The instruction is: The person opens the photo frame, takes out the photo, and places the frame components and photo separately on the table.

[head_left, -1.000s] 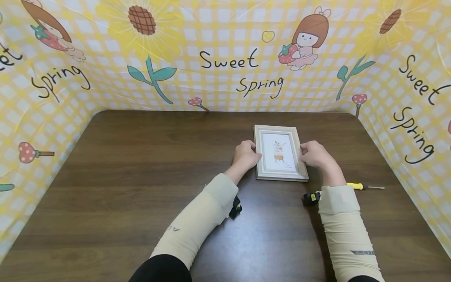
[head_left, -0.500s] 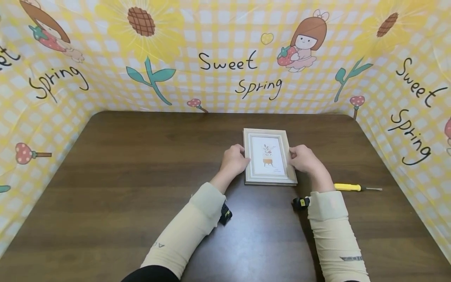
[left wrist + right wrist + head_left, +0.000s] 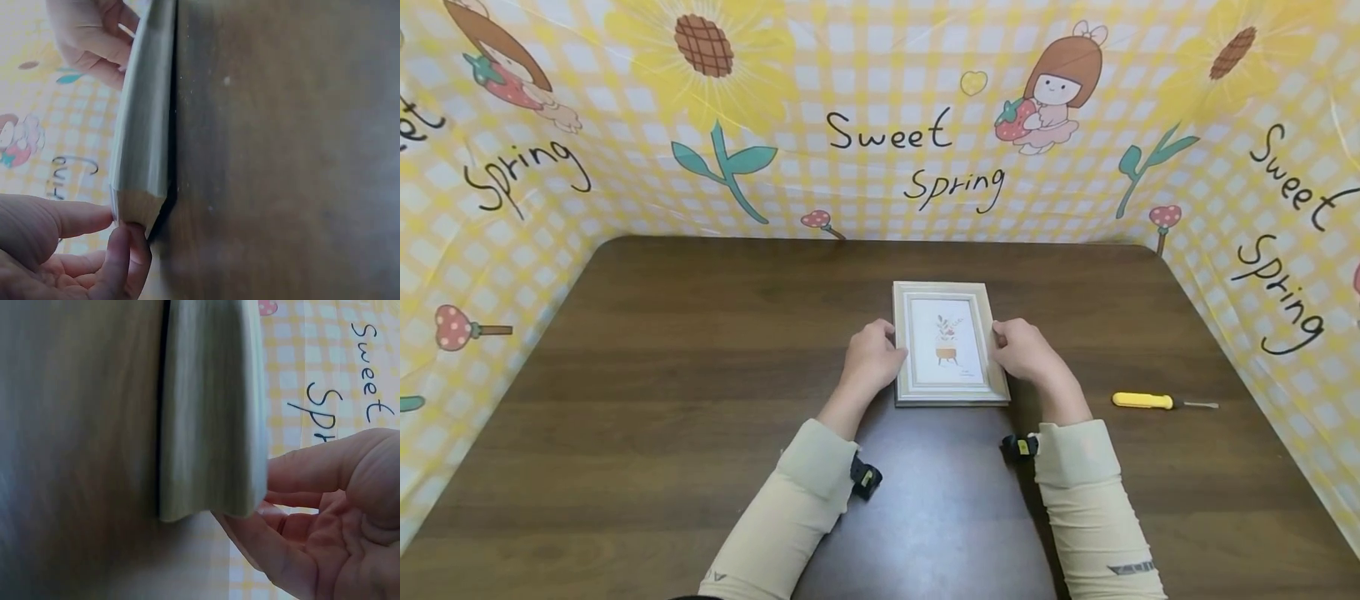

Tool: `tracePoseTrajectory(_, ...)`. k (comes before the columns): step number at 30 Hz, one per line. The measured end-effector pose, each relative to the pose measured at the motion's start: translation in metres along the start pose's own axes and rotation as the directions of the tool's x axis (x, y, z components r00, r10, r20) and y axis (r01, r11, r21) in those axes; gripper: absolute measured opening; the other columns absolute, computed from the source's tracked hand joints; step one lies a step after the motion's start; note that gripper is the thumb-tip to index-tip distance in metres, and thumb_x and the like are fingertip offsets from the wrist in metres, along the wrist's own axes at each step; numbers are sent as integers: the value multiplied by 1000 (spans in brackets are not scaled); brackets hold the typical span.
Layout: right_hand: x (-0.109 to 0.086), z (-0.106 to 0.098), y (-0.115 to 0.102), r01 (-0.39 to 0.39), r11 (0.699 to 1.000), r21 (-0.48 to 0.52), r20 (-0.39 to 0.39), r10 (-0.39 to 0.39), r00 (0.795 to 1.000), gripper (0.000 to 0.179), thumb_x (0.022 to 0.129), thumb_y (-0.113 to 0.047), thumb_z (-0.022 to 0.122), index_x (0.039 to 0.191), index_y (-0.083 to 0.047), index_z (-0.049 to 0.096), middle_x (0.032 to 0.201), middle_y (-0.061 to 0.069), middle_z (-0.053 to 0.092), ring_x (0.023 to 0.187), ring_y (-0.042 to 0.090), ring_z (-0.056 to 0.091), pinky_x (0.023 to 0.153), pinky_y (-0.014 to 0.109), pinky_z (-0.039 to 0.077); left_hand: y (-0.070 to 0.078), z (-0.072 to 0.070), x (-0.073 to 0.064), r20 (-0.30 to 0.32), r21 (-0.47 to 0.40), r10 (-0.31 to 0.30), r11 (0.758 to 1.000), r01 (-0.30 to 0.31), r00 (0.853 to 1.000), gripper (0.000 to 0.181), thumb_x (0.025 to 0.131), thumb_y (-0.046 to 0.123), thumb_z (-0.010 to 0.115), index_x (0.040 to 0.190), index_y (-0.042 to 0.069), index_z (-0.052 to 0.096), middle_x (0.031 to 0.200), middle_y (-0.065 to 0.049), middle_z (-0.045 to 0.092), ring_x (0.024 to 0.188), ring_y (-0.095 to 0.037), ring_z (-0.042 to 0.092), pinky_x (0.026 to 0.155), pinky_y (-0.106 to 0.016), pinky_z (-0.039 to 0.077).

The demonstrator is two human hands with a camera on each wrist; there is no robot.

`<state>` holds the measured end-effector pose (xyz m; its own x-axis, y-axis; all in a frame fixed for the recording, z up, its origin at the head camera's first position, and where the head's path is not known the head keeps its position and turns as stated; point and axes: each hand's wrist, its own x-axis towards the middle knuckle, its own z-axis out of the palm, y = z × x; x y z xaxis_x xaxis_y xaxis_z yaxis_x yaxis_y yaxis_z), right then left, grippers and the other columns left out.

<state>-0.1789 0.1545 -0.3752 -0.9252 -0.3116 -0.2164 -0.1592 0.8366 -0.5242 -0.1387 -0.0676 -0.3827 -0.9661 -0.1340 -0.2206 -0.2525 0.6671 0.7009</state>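
Note:
A cream picture frame (image 3: 902, 333) with a print of a potted plant lies face up on the brown table, right of the middle. My left hand (image 3: 871, 358) grips its left edge, thumb on the front face and fingers at the side. On the opposite edge my right hand (image 3: 1028, 348) pinches the frame between thumb and curled fingers. In the left wrist view the frame's side (image 3: 147, 106) shows close over the tabletop, the left hand (image 3: 75, 250) at its corner. The right wrist view shows the frame's thick edge (image 3: 209, 425) beside the right hand (image 3: 331, 519).
A yellow-handled screwdriver (image 3: 1142, 401) lies on the table to the right of the right hand, its tip pointing right. Yellow-checked cloth (image 3: 880, 183) walls off the back and both sides of the brown table (image 3: 662, 375).
Both hands have moved the picture frame left and a little toward the person. The screwdriver, partly behind the right sleeve before, now shows whole.

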Motion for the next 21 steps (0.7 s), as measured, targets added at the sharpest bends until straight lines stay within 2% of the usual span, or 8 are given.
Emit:
tracePoseTrajectory(2, 0, 3, -4, 19, 1000, -2, 4, -19, 1000, 23, 90, 3, 54, 108, 15, 60, 73, 9, 46, 68, 23, 45, 61, 28, 38, -4, -4, -5, -8, -14, -17, 1000, 17, 1000, 40, 94, 16, 64, 131, 1, 58, 107, -15, 72, 103, -28, 68, 91, -42, 53)
tracePoseTrajectory(4, 0, 6, -7, 26, 1000, -2, 16, -26, 1000, 36, 91, 2, 56, 123, 18, 56, 83, 15, 54, 76, 26, 51, 66, 29, 42, -8, -8, -10, -14, -15, -31, 999, 30, 999, 40, 94, 16, 64, 131, 1, 58, 107, -15, 71, 102, -27, 67, 90, -42, 53)
tracePoseTrajectory(6, -1, 8, -11, 28, 1000, 4, 29, -28, 999, 48, 92, 2, 57, 136, 18, 47, 88, 18, 56, 79, 26, 52, 67, 29, 44, -12, -10, -14, -15, -17, -41, 999, 41, 999, 41, 94, 17, 64, 132, 1, 58, 106, -15, 71, 101, -27, 67, 89, -42, 52)
tracePoseTrajectory(7, -1, 9, -13, 29, 1000, 7, 30, -29, 999, 49, 92, 2, 57, 136, 18, 46, 86, 17, 56, 77, 26, 52, 66, 29, 44, -12, -13, -15, -17, -16, -43, 999, 42, 999, 41, 94, 17, 64, 132, 1, 57, 106, -15, 71, 101, -27, 66, 89, -42, 52)
tracePoseTrajectory(12, -1, 14, -24, 42, 999, 20, 24, -42, 999, 40, 91, 3, 57, 128, 18, 53, 70, 6, 41, 63, 19, 42, 57, 25, 36, -18, -23, -20, -35, -12, -48, 999, 48, 998, 42, 94, 17, 64, 132, 1, 57, 106, -16, 70, 101, -29, 66, 89, -43, 52)
tracePoseTrajectory(17, -2, 23, -35, 49, 999, 22, 36, -50, 998, 37, 92, 1, 58, 125, 15, 56, 75, 9, 48, 66, 20, 47, 57, 24, 39, -29, -30, -25, -51, 10, -42, 999, 43, 998, 42, 92, 15, 64, 131, 0, 58, 103, -16, 71, 99, -30, 66, 88, -44, 51)
tracePoseTrajectory(21, -3, 28, -40, 88, 996, 29, 18, -89, 996, 20, 88, 2, 59, 106, 11, 62, 73, 8, 50, 67, 21, 49, 59, 25, 40, -35, -34, -30, -50, 13, -51, 999, 52, 997, 43, 92, 15, 63, 132, 0, 58, 102, -16, 71, 98, -30, 66, 88, -45, 51)
